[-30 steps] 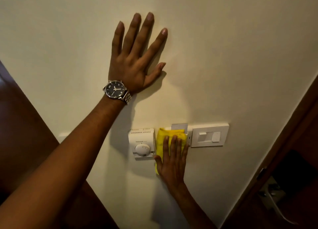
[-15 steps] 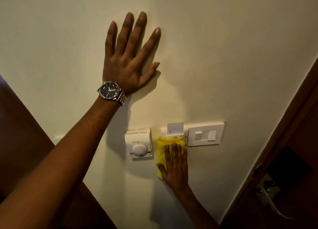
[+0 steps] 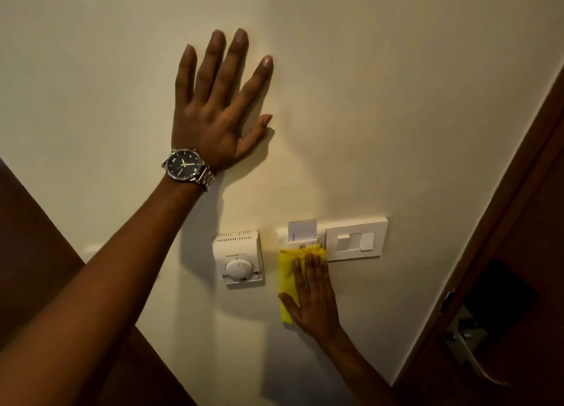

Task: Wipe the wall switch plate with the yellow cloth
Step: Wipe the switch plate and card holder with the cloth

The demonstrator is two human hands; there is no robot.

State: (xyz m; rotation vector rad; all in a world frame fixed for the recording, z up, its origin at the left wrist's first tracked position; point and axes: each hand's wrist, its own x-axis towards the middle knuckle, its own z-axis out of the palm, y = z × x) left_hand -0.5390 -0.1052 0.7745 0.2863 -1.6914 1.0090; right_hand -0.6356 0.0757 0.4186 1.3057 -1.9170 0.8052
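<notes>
Right hand point(image 3: 316, 298), fingers flat and together, presses the folded bright-yellow cloth point(image 3: 288, 271) onto the cream wall below a white key-card holder point(image 3: 302, 231), just left of the white rectangular plastic switch plate point(image 3: 355, 240) and touching its lower-left corner. Left hand point(image 3: 218, 106), fingers spread, lies flat on the wall higher up. Versus a second ago the cloth sits lower, the card holder now uncovered.

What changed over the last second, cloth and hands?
The right hand slid the yellow cloth down the wall, off the card holder, whose card and upper face now show; the cloth's top edge sits just under it. Nothing taken or released: the palm presses the cloth flat throughout. The left hand stayed spread on the wall; thermostat and switch plate unchanged.
</notes>
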